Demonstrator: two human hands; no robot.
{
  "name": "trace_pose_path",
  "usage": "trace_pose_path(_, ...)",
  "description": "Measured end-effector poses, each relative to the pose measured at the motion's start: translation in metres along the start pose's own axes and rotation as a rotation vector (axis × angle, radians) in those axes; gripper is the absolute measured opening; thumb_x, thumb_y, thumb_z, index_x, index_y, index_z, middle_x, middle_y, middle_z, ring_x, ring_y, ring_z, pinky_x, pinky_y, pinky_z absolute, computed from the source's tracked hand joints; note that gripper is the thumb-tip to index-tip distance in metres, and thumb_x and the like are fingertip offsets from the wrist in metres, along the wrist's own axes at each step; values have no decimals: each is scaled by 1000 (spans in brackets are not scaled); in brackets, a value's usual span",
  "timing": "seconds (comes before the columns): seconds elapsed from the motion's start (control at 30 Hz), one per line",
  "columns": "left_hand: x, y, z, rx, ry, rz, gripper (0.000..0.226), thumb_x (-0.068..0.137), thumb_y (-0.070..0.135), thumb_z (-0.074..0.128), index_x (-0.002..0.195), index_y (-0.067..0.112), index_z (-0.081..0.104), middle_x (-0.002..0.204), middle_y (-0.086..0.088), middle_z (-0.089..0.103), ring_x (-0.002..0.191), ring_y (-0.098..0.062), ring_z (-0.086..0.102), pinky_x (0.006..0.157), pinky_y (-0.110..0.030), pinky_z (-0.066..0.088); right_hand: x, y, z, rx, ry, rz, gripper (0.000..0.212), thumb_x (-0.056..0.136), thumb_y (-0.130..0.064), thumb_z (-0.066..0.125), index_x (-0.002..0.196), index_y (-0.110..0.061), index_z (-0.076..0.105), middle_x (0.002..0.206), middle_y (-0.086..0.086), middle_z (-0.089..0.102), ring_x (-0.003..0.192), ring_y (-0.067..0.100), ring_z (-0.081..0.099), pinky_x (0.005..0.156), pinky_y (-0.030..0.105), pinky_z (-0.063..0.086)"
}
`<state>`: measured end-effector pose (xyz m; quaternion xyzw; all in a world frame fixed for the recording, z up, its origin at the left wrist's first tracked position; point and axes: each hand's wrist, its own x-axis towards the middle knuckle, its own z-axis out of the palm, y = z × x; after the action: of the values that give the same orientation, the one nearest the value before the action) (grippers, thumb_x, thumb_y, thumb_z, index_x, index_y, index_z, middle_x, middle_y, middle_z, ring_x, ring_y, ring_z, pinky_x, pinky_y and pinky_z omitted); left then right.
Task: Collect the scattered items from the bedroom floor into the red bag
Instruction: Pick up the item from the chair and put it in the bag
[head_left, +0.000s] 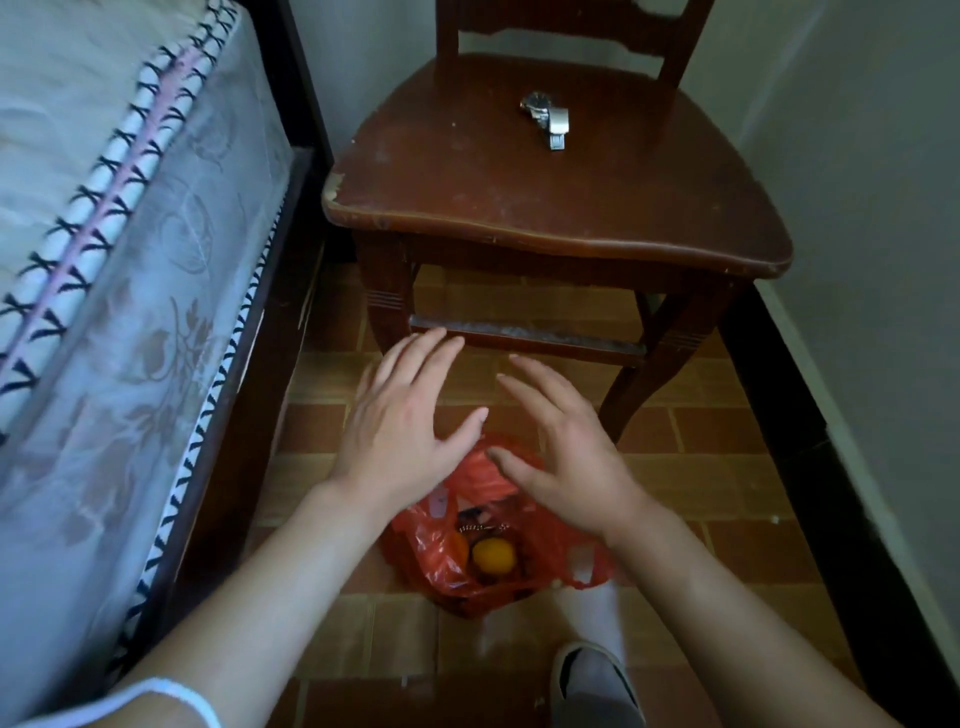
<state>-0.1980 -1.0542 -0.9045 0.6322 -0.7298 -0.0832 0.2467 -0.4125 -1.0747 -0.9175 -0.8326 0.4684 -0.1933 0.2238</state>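
Head view, looking down: both hands are out over the floor with fingers straight and spread, and neither one has hold of anything. The left hand (402, 410) hangs palm-down, its thumb reaching toward the middle. The right hand (563, 441) sits just beside it, also palm-down, thumb pointing in toward the left thumb, a small gap between the two.

Right under that gap and toward the person lies the red bag (488, 551), a thin plastic one, mouth open, resting on the brown tiled floor (691, 467). Part of the bag's far edge is hidden by the two thumbs. Inside it, below the wrists, an orange fruit (493, 555) shows plainly, and just above that a thin chain (483, 527); other bits in there are too blurred to name.

Beyond the fingertips stands a dark wooden chair (467, 182), its lower rung just past the left fingers. On the seat, well away from both hands, lies a metal wristwatch (545, 117).

Off to the left of the left arm runs the bed (104, 260) with its patterned cover. Near the right forearm, a grey slipper (592, 686) on a white-socked foot.
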Motion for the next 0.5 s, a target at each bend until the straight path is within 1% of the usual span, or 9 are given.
trace_pose_path(0.1,12,14,-26,-43,120,44,67,97,53,57,155,20,45,159,3,43,149,-17,36,120,-44,38,17,-28,-38,8,89,-79,66,97,-40,68,155,-22,44,165,-9,31,154,6,24,125,39,32)
trace_pose_path(0.2,23,22,-52,-59,193,65,65,98,51,58,153,19,47,158,1,44,149,-18,37,120,-44,38,33,-53,-73,-6,171,-133,57,99,-36,67,151,-20,50,160,-8,38,151,5,31,122,31,34)
trace_pose_path(0.33,48,26,-79,-100,244,-5,66,97,55,55,153,21,47,159,2,43,149,-18,35,121,-45,36,62,-67,-109,-37,247,-180,52,99,-30,67,148,-19,54,156,-7,43,147,9,39,118,36,42)
trace_pose_path(0.43,60,27,-86,-136,284,-43,66,96,57,54,152,22,48,158,2,43,148,-18,36,120,-45,37,97,-61,-127,-71,261,-129,53,98,-32,66,148,-23,53,157,-8,41,146,11,39,116,40,44)
trace_pose_path(0.5,61,26,-85,-145,289,-63,67,96,58,52,152,23,47,158,2,43,149,-19,36,120,-47,37,126,-49,-135,-131,242,-67,57,98,-38,65,151,-25,49,160,-7,37,147,14,38,115,43,44)
